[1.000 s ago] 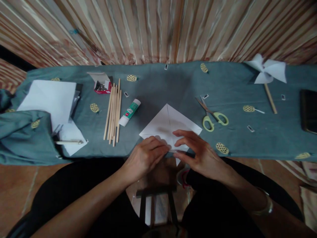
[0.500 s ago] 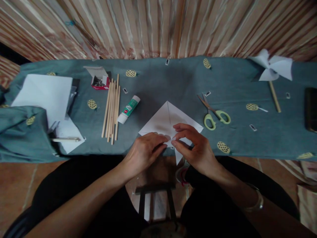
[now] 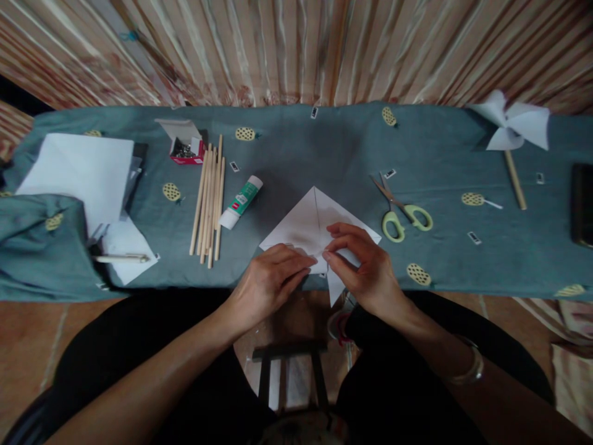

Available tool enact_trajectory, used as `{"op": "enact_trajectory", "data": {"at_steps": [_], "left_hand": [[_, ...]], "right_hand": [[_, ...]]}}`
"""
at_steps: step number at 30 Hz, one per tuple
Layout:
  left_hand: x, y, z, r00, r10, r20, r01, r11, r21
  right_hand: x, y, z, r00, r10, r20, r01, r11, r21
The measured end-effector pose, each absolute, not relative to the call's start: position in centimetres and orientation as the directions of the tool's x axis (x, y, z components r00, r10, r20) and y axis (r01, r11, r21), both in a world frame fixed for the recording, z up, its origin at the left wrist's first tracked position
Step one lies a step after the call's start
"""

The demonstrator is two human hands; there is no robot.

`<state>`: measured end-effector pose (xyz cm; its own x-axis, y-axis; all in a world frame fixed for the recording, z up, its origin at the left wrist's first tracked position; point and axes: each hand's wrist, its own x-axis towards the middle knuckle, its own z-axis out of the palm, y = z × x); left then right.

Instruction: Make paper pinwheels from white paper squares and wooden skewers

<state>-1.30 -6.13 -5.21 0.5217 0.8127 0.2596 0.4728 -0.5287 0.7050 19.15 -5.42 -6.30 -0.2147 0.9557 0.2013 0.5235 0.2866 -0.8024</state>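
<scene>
A white paper square (image 3: 301,219), cut along lines toward its middle, lies cornerwise at the table's front edge, and one pointed flap hangs over that edge. My left hand (image 3: 273,278) is closed on the paper's near left part, thumb and fingers pressed together. From the right, my right hand (image 3: 365,266) pinches the paper close to its middle with thumb and index finger, the other fingers curled above. The exact spot under the fingertips is partly hidden. Green-handled scissors (image 3: 399,216) lie partly open to the right of the paper, and a glue stick (image 3: 241,202) lies to its left.
Several wooden sticks (image 3: 208,204) lie beside an open red box (image 3: 188,148) of small metal pieces. White sheets (image 3: 88,173) and a pen (image 3: 123,258) are at the left. A paper pinwheel (image 3: 509,127) on a stick lies at the far right, near a dark object (image 3: 581,204).
My right hand's fingertips have shifted slightly up and right, and my left fingers lie a little flatter on the paper. The whole view has moved slightly.
</scene>
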Motion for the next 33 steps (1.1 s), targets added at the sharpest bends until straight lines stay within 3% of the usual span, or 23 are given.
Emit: {"op": "enact_trajectory", "data": {"at_steps": [33], "left_hand": [[-1.38, -5.42, -5.19, 0.532, 0.83, 0.168, 0.49, -0.464, 0.738]], "right_hand": [[19.35, -5.86, -6.36, -0.252, 0.931, 0.263, 0.589, 0.363, -0.722]]}}
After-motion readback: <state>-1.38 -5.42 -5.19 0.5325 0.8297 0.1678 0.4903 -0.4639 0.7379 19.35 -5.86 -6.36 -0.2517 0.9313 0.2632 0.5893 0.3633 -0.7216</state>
